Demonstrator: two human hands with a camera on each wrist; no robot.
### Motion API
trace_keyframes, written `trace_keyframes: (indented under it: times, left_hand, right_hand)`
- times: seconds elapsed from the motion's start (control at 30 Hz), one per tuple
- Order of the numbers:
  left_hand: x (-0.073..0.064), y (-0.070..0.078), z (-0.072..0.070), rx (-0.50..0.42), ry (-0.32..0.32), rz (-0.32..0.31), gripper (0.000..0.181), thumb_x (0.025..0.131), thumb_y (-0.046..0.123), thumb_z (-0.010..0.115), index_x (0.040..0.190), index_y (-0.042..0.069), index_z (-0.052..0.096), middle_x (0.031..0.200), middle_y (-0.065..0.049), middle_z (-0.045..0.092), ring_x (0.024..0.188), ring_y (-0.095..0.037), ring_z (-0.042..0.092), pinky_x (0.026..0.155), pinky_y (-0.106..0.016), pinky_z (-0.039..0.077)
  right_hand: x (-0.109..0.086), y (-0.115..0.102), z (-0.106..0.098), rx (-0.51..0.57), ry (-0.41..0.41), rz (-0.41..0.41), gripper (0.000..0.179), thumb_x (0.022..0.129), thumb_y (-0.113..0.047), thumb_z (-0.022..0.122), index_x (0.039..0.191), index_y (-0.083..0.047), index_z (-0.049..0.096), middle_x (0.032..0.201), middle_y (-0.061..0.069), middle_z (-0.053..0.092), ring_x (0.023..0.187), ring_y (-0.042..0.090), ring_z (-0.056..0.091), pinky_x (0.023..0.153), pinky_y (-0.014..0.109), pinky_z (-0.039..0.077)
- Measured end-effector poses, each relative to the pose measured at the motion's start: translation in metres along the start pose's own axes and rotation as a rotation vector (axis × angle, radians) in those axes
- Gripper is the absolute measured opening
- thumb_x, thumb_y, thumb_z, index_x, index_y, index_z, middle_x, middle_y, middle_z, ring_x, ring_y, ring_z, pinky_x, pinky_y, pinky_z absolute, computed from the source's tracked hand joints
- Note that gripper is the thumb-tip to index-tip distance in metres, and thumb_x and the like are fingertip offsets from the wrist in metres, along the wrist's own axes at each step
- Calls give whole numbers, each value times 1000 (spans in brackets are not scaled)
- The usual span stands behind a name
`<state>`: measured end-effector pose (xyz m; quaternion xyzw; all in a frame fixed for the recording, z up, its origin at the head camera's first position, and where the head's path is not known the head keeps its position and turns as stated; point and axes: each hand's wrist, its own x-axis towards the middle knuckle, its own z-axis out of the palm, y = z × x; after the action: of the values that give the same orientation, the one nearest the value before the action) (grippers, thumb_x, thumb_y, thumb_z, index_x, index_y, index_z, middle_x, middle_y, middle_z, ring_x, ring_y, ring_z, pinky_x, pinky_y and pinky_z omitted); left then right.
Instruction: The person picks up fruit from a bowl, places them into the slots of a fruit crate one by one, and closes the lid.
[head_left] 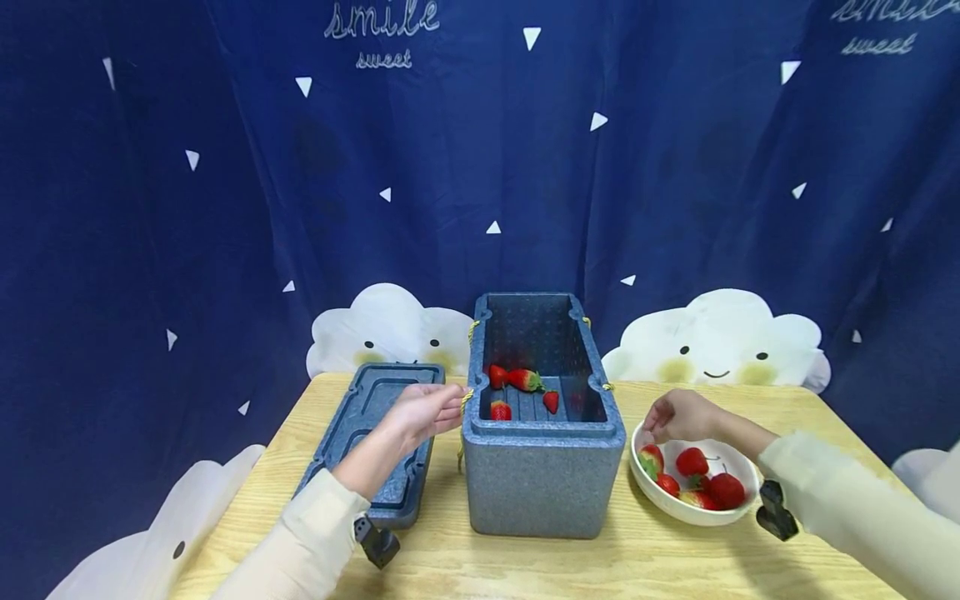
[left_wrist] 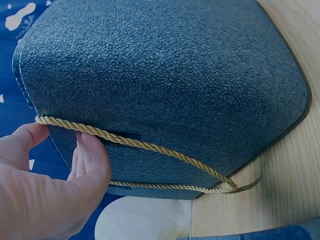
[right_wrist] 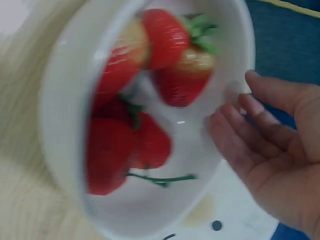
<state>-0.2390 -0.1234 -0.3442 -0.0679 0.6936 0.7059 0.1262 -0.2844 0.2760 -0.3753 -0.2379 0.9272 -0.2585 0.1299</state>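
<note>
My left hand (head_left: 423, 412) is at the left wall of a speckled blue-grey foam box (head_left: 543, 487). In the left wrist view, its thumb and fingertips touch the wall beside a twisted yellow rope (left_wrist: 160, 149). At the far left side of a white bowl (head_left: 693, 515), my right hand (head_left: 682, 415) reaches over the rim. The right wrist view shows its thumb at the rim and its fingers inside, bearing no fruit. Several strawberries (right_wrist: 182, 77) lie in the bowl, beside red fruit (right_wrist: 107, 155) near a thin green stem. More strawberries (head_left: 525, 380) lie on the box floor.
The box's blue-grey lid (head_left: 390, 492) lies on the wooden table (head_left: 570, 571), left of the box and partly behind my left forearm. A dark blue curtain (head_left: 450, 167) with white triangles and smiling clouds stands behind the table. Each wrist carries a small black device (head_left: 375, 542).
</note>
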Motion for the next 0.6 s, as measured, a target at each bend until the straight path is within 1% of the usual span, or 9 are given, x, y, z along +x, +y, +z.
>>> trace_keyframes:
  times: [0.07, 0.13, 0.2, 0.27, 0.33, 0.47, 0.6]
  left_hand:
    - [1, -1, 0, -1, 2, 4, 43, 94, 14, 55, 130, -9, 50, 128, -24, 61, 99, -15, 65, 105, -43, 48]
    - [0, -1, -1, 1, 3, 9, 41, 94, 14, 54, 128, -9, 52, 126, -24, 62, 93, -12, 65, 106, -44, 47]
    - [0, -2, -1, 2, 2, 12, 41, 94, 14, 54, 128, -9, 52, 126, -24, 62, 93, -11, 65, 107, -45, 47]
    - [0, -2, -1, 5, 0, 14, 42, 95, 14, 53, 129, -10, 51, 128, -25, 60, 97, -13, 65, 107, -46, 46]
    - [1, -2, -1, 8, 0, 16, 43, 95, 14, 53, 130, -10, 50, 129, -25, 59, 101, -15, 64, 107, -46, 46]
    - [1, -2, -1, 8, 5, 9, 43, 94, 14, 54, 130, -8, 51, 130, -24, 59, 107, -18, 63, 105, -43, 48]
    - [0, -2, -1, 10, 11, 9, 43, 94, 14, 54, 130, -9, 50, 128, -24, 60, 102, -16, 64, 104, -43, 49]
  right_hand:
    - [0, 5, 5, 20, -37, -40, 15, 76, -4, 74, 89, 2, 69, 82, 9, 72, 71, 5, 59, 63, 15, 53]
    - [-1, 9, 10, 33, -57, -93, 18, 75, -5, 76, 91, 1, 70, 85, 10, 72, 74, 7, 62, 68, 18, 56]
    - [-1, 14, 13, 42, -65, -133, 20, 73, -3, 77, 92, 0, 70, 88, 11, 73, 78, 11, 64, 72, 24, 59]
    - [-2, 18, 16, 38, -67, -158, 23, 71, -3, 79, 92, -1, 70, 89, 10, 73, 81, 14, 65, 76, 30, 60]
    - [-3, 21, 17, 25, -73, -168, 25, 70, -4, 80, 92, -1, 70, 90, 9, 72, 83, 14, 65, 77, 33, 60]
    - [-5, 26, 18, -22, -80, -180, 25, 70, -10, 82, 91, -4, 70, 87, 5, 71, 80, 6, 62, 72, 26, 57]
    - [-4, 30, 17, -47, -77, -201, 23, 70, -12, 82, 88, -5, 70, 82, 4, 71, 76, 1, 59, 68, 20, 55]
